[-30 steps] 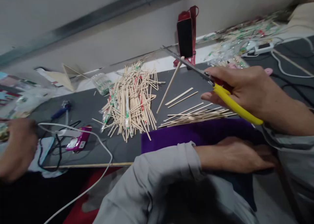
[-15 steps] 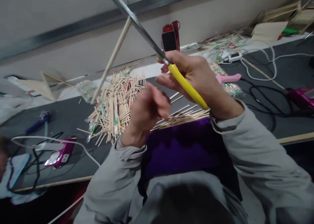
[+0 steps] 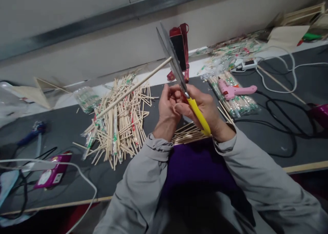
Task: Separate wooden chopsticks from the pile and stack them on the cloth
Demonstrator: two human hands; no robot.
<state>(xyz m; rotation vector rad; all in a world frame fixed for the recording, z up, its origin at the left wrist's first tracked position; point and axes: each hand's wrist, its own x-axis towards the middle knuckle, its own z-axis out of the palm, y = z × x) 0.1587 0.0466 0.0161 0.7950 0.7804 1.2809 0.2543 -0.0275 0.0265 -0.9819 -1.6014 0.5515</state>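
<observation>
My right hand (image 3: 205, 107) is closed around the yellow-handled scissors (image 3: 196, 114), whose metal blades point up and away from me, slightly parted. A thin wooden stick (image 3: 135, 87), like a chopstick, slants upward with its upper end at the blades; its lower end overlaps the stick pile in view. No fingers touch the visible part of this stick. Against my right hand, my left hand (image 3: 167, 112) has its fingers curled in, and what they hold, if anything, is hidden. Several long sticks (image 3: 187, 133) lie below my hands, beside a purple cloth (image 3: 192, 162).
A heap of wooden sticks (image 3: 120, 124), some wrapped, lies on the dark table to the left. At right, a pink glue gun (image 3: 234, 89) rests on packed sticks (image 3: 241, 104). Black cables (image 3: 279, 124) trail there. A red-strapped dark device (image 3: 178, 51) stands behind the scissors.
My left hand has moved right and up to meet my right hand. The scissors have swung more upright, and the stick at their blades now slants lower, toward the right.
</observation>
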